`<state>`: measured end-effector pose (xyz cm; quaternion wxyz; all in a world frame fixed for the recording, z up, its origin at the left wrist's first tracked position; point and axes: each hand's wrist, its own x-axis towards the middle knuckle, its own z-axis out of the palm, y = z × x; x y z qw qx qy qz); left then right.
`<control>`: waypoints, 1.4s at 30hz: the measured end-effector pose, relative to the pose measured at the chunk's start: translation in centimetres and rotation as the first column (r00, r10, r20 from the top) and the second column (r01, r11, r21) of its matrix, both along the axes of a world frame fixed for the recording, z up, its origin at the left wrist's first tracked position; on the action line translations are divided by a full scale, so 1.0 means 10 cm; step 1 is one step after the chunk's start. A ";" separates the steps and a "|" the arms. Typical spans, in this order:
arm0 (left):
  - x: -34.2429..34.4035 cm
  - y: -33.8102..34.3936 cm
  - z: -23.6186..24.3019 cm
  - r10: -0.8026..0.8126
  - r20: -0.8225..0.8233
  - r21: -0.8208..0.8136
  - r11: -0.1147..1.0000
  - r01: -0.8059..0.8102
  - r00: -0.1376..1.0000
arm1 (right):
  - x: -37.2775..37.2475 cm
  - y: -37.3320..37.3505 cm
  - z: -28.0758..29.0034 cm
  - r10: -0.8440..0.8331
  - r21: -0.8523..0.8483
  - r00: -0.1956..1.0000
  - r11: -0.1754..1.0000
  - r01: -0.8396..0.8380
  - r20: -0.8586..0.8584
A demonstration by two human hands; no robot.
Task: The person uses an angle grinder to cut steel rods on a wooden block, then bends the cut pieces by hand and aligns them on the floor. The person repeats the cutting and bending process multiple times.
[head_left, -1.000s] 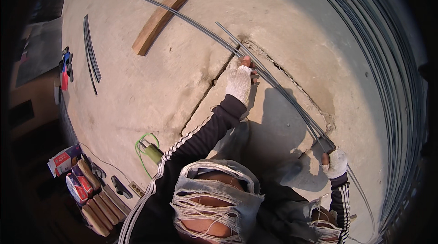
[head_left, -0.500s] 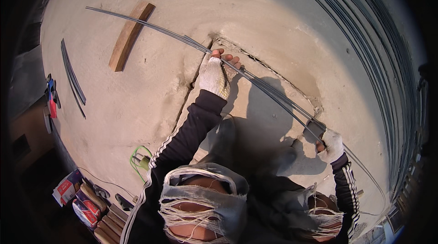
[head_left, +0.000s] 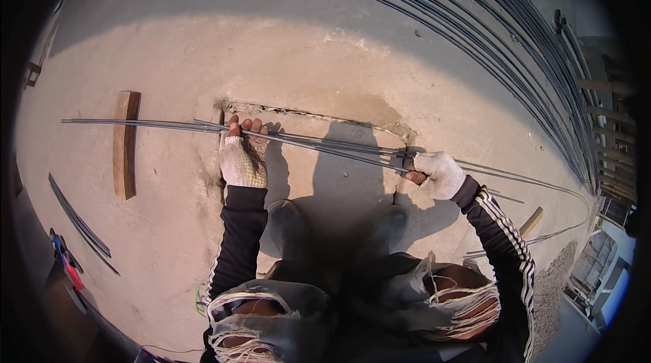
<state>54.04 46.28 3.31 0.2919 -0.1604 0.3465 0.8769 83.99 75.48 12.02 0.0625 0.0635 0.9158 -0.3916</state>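
Note:
Thin grey metal rods [head_left: 305,145] stretch in a loose bunch from left to right above the concrete floor. My left hand [head_left: 244,154], in a white knit glove with bare fingertips, is closed round them near a floor crack. Farther right, my right hand [head_left: 439,174], gloved the same way, grips the bunch, its fingers curled around a few rod ends. Some rods run on past my right hand and bend back in a wide loop. The left ends pass over a wooden block [head_left: 125,146].
A long bundle of similar rods [head_left: 502,44] curves across the top and right. Several short rods [head_left: 81,226] and a red-and-blue-handled tool [head_left: 66,262] lie at the left. A small wood piece [head_left: 531,222] sits near my right forearm. Cracks edge a floor slab.
The view has turned, so the rods now run nearly level instead of slanting down to the right. Both hands keep their hold, and my right hand appears nearer to my left.

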 end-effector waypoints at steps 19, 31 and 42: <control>-0.10 -0.49 -0.71 0.272 0.157 -0.046 0.962 -0.268 0.949 | 0.15 0.08 -0.52 0.060 0.262 0.980 0.965 -0.008 -0.190; -0.28 -0.49 -0.90 0.164 0.306 0.368 0.888 -0.275 0.938 | -0.08 0.00 -0.53 0.067 0.277 0.973 0.961 -0.003 -0.222; -0.29 -0.49 -0.83 0.165 0.287 0.329 0.908 -0.259 0.944 | -0.16 0.00 -0.60 0.116 0.310 0.982 0.949 -0.065 -0.148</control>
